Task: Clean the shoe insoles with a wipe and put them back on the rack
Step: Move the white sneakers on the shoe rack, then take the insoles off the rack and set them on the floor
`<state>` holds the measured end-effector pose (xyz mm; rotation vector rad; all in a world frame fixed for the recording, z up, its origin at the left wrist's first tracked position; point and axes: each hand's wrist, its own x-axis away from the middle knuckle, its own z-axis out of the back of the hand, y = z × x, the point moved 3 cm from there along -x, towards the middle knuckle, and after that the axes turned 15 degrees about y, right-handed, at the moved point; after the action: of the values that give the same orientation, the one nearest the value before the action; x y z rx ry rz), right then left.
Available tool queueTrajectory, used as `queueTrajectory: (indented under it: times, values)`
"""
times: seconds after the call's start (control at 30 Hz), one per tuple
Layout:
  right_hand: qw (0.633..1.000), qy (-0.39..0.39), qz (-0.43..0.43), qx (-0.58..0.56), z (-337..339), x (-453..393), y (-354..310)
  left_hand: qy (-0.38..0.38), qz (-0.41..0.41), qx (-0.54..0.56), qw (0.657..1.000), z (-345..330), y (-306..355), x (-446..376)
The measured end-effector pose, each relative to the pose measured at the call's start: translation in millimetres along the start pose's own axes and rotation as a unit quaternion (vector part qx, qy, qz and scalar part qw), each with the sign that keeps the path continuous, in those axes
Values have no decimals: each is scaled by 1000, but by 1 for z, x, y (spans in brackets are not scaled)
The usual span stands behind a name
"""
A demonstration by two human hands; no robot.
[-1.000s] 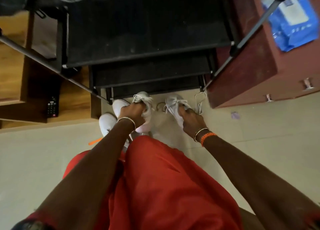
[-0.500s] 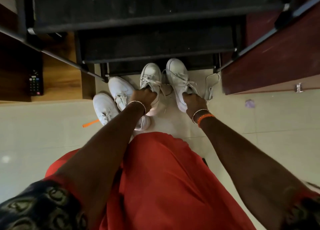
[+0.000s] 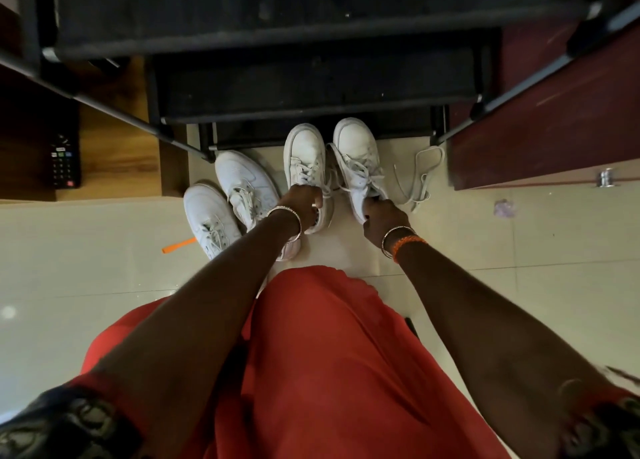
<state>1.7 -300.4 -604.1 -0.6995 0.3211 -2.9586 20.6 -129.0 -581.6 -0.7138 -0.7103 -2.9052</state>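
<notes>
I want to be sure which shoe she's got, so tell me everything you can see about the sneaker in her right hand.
The sneaker is white, leather-looking, low-cut, with a rounded toe cap and loose pale laces. It points toe-first toward the black shoe rack, slightly angled, with its heel end gripped by the right hand. It sits beside its twin, which the left hand holds. Whether it rests on the floor can't be told.

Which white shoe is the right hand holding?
The rightmost shoe, nearest the loose lace. The right hand grips its heel end; the other three sit further left.
</notes>
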Motion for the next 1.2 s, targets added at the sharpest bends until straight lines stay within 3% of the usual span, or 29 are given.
queueTrajectory:
  times: [0.13,0.4,0.57,0.73,0.83,0.97,1.07,1.2]
  values:
    - [1000,-1,1,-14,11,9,-4,-28,-8,-2,1000,9,4,5]
    - [999,16,21,-23,61,45,-12,5,-42,24,999,67,21,40]
    - [996,83,14,-39,120,66,-19,109,-67,55,990,128,40,67]
    - [965,230,39,-117,191,82,-41,227,-119,96,962,185,67,101]
    - [940,307,73,-129,237,100,-57,304,-135,130,934,213,77,123]
    - [910,372,139,-117,281,125,-82,458,-115,201,859,254,78,151]
    - [879,414,191,-140,309,136,-107,495,-112,215,835,288,80,168]
    - [832,454,212,-240,333,135,-143,540,-130,154,817,339,77,182]
